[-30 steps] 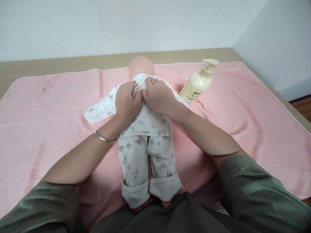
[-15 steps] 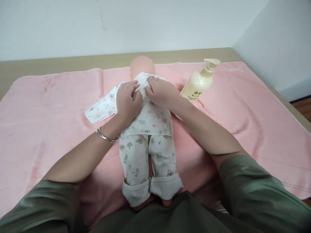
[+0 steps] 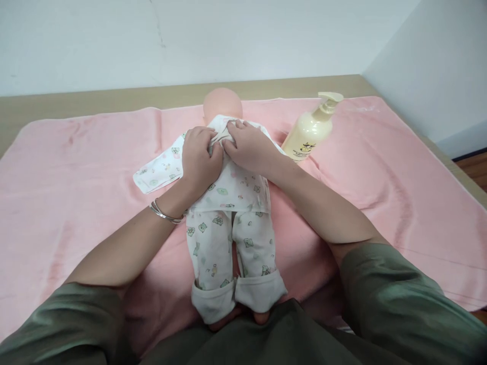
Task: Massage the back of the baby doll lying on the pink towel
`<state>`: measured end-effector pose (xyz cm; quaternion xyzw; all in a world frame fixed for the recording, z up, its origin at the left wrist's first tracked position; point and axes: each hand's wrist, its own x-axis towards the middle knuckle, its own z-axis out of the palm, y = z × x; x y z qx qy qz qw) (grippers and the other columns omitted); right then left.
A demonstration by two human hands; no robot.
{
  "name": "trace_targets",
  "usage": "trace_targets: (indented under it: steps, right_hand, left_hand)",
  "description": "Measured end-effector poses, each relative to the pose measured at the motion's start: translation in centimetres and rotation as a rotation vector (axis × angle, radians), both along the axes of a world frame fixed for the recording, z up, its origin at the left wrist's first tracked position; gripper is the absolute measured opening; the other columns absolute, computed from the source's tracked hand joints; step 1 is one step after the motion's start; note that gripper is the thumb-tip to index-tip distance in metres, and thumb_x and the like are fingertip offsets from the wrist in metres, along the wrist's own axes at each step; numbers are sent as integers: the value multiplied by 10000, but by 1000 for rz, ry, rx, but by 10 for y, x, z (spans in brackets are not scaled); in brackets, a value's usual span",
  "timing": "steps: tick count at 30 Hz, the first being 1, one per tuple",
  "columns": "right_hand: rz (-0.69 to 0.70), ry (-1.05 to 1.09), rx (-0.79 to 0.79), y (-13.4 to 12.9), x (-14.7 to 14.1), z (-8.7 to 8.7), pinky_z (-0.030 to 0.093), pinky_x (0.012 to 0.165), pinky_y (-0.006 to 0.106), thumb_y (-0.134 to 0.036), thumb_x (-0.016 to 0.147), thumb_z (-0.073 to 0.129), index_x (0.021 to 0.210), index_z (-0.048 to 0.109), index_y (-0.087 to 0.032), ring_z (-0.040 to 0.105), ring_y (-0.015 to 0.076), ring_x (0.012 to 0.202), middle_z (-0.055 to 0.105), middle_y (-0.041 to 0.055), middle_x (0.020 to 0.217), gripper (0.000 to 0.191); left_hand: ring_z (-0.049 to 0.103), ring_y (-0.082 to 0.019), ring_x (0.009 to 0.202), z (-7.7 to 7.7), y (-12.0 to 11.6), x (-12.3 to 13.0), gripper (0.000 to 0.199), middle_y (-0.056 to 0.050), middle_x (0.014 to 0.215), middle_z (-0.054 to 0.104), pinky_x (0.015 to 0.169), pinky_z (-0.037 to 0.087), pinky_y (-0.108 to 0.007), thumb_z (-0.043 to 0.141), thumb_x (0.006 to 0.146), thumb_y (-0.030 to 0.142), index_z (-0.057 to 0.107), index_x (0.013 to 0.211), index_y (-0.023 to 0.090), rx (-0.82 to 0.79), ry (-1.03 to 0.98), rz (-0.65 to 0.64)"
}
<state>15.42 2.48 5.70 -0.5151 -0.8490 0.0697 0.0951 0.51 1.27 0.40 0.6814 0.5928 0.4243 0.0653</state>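
A baby doll (image 3: 222,104) lies on a pink blanket (image 3: 87,152), its bare head at the far end. It is dressed in a white printed shirt (image 3: 239,195) and matching white trousers (image 3: 213,248) with turned-up cuffs. On the upper chest my left hand (image 3: 201,154) pinches the shirt cloth, fingers bent. Opposite it, my right hand (image 3: 249,144) grips the same cloth near the neckline, and folds run between the two hands. One shirt sleeve (image 3: 158,172) stretches out flat to the left; the right one is mostly hidden under my forearm.
A cream pump bottle (image 3: 310,132) leans at a tilt on the blanket, right of the doll and close to my right forearm. Behind the blanket runs a wooden table edge (image 3: 114,100), with a white wall (image 3: 243,40) beyond it.
My right hand has shifted slightly left and down along the neckline, and the cloth between the hands is bunched differently. My left hand stays nearly in place.
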Motion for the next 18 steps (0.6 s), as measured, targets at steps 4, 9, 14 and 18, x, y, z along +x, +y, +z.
trace_targets:
  steps: [4, 9, 14, 18]
  right_hand:
    - [-60, -22, 73, -8, -6, -8, 416, 1151, 586, -292, 1060, 258, 1459, 455, -59, 485, 370, 1371, 520, 221, 1499, 502]
    - [-6, -25, 141, -28, -13, -15, 428, 1179, 550, -214, 1044, 269, 1482, 422, -40, 455, 350, 1416, 474, 253, 1549, 496]
    - [19, 78, 69, -6, -6, -12, 385, 1220, 612, -232, 1033, 297, 1441, 490, -77, 446, 355, 1438, 494, 201, 1548, 477]
    - [-1, 166, 22, 7, 1, -3, 366, 1223, 675, -256, 996, 369, 1331, 589, -114, 448, 371, 1439, 524, 169, 1528, 425]
  left_hand:
    - [593, -277, 1192, 1, 4, 0, 148, -100, 1153, 689, 1143, 461, -460, 483, 875, 220, 590, 976, 240, -57, 6, 17]
    - [606, -281, 1238, 2, 4, -1, 185, -102, 1186, 697, 1183, 440, -460, 448, 902, 272, 614, 966, 223, -87, -4, -14]
    - [606, -264, 1244, -3, 2, -2, 168, -94, 1187, 704, 1179, 454, -448, 468, 904, 298, 613, 938, 221, -28, -56, -28]
    - [586, -271, 1232, -4, 2, -2, 225, -109, 1219, 688, 1167, 461, -466, 493, 873, 257, 629, 1047, 211, -12, -66, 26]
